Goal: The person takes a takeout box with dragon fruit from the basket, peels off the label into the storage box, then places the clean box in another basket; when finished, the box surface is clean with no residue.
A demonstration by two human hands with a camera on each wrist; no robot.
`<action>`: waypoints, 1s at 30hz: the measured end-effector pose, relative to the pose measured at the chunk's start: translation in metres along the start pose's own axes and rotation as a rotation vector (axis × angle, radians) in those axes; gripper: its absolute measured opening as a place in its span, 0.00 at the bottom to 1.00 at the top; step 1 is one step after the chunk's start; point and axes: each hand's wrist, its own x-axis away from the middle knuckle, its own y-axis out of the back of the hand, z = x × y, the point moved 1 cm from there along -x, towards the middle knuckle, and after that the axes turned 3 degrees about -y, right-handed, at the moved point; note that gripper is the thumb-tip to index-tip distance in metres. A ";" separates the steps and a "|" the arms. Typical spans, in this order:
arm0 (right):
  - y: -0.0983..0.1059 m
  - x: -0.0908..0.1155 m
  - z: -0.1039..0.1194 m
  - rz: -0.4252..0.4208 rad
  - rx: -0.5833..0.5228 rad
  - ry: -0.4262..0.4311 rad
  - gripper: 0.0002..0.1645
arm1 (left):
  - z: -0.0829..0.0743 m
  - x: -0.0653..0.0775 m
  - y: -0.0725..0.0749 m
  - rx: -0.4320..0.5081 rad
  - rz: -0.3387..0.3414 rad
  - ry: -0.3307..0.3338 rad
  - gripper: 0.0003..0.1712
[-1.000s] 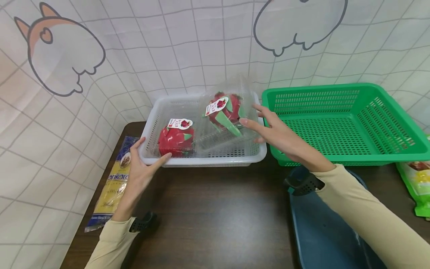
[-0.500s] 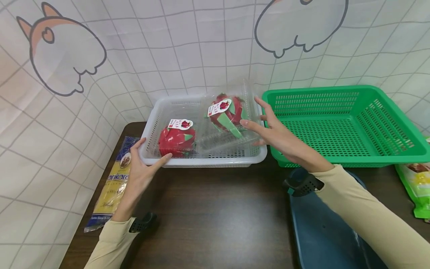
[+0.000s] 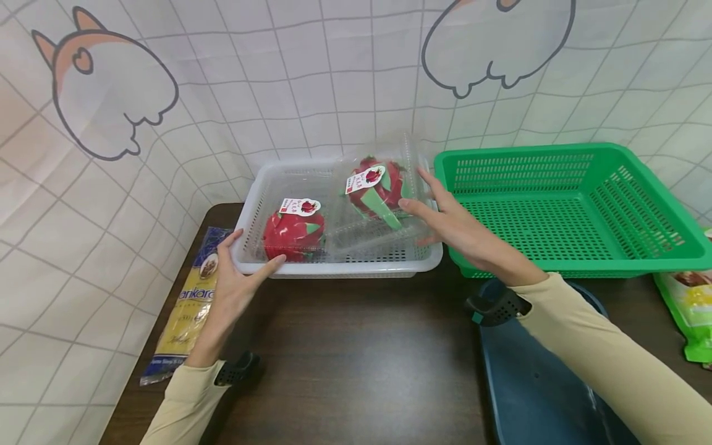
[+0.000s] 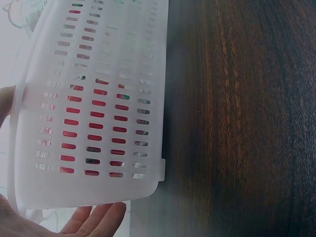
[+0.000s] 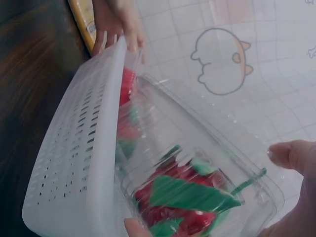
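Observation:
My left hand (image 3: 236,278) grips the front left corner of a white perforated plastic basket (image 3: 361,267), thumb over the rim. Inside it, at the left, lies a red dragon fruit (image 3: 292,235) in a clear plastic box with a white label. A second clear clamshell box (image 3: 356,232), tilted, sits over the basket's right half. It contains another dragon fruit (image 3: 384,185) with green scales. My right hand (image 3: 458,225) holds this box by its right side, fingers spread; the right wrist view shows thumb and fingers on either side of the box (image 5: 197,113).
A green perforated basket (image 3: 573,266) stands right of the white one. A dark blue tray (image 3: 534,371) lies below my right forearm. A yellow and blue packet (image 3: 186,309) is at the left table edge, a green bag (image 3: 692,309) at the far right. A patterned curtain (image 3: 345,80) hangs behind.
The held box has shifted slightly to the right and down in the head view. My right hand's fingers have drawn in against its side. The left hand keeps its grip on the basket.

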 end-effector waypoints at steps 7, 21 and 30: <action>0.001 -0.002 0.003 -0.039 -0.101 -0.013 0.49 | 0.000 0.000 0.000 -0.001 -0.002 0.002 0.56; 0.016 0.017 0.007 -0.072 -0.323 -0.010 0.42 | -0.001 0.000 -0.002 -0.015 -0.006 -0.001 0.56; 0.026 0.051 0.014 0.023 -0.359 0.134 0.40 | -0.001 0.000 -0.002 -0.014 -0.016 0.002 0.56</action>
